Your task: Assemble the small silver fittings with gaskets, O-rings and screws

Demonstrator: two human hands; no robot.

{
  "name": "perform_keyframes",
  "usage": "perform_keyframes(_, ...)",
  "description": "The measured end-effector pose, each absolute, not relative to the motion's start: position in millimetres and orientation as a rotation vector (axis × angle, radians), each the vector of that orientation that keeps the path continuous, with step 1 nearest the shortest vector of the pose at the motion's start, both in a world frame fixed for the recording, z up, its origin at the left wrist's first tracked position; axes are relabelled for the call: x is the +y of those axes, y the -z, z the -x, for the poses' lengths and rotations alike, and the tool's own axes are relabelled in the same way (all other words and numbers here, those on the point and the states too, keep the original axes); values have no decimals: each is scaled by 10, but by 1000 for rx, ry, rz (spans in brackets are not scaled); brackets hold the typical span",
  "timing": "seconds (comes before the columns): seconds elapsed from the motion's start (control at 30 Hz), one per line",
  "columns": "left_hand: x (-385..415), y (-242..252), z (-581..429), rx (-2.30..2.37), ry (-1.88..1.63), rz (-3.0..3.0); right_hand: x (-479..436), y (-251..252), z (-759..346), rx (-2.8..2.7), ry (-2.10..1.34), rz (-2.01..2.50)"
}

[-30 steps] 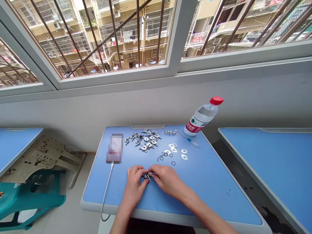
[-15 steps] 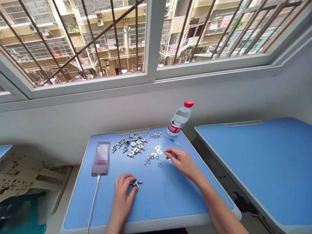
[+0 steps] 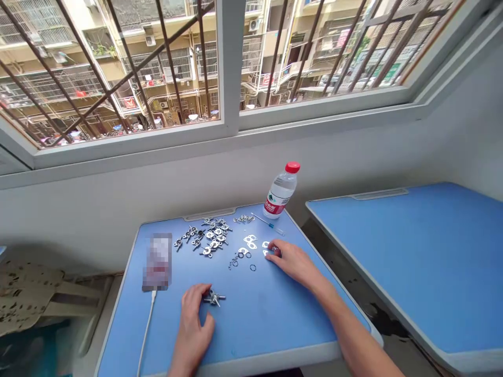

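My left hand (image 3: 193,319) rests on the blue table, thumb spread from the curled fingers. Just beyond its fingertips lies a small metal fitting (image 3: 215,298) with thin pins sticking out; the index finger is close to it or touching it. At the table's right side my right hand (image 3: 291,260) is curled, thumb and index finger bent around small flat metal plates (image 3: 265,244). Something small and shiny sits within its fingers, too hidden to name. Left of it lie more flat plates (image 3: 251,244) and several dark rings (image 3: 253,267).
A pile of metal fittings (image 3: 210,238) lies at the back of the table, with small metal parts (image 3: 244,218) beside it. A pen (image 3: 268,223) and a red-capped water bottle (image 3: 280,191) are at back right. A blurred phone (image 3: 157,262) with a white cable (image 3: 146,327) lies left.
My left thumb and fingers have opened away from the metal fitting, which stays on the table. My right hand has lowered onto the flat plates at the right. The view has shifted slightly.
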State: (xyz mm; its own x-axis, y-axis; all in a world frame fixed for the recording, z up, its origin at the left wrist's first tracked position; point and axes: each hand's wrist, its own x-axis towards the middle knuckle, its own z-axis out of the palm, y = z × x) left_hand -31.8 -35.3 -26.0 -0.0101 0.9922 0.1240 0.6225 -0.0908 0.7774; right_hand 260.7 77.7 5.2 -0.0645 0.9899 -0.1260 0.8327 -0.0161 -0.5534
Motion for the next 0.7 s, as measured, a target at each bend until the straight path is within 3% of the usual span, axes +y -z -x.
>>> perform_keyframes(0.37, -364, 145, 316, 1657, -1105, -1630, 675, -54, -2497, -1945, -755, 1817)
perform_keyframes(0.53, -426, 115, 332, 1679, -1328, -1642, 369, -173, -2156, -1818, -1040, 1491)
perform_keyframes(0.7, -565, 81, 221, 1579, -1301, -1726, 65, -232, -1734, -1904, -1303, 1199)
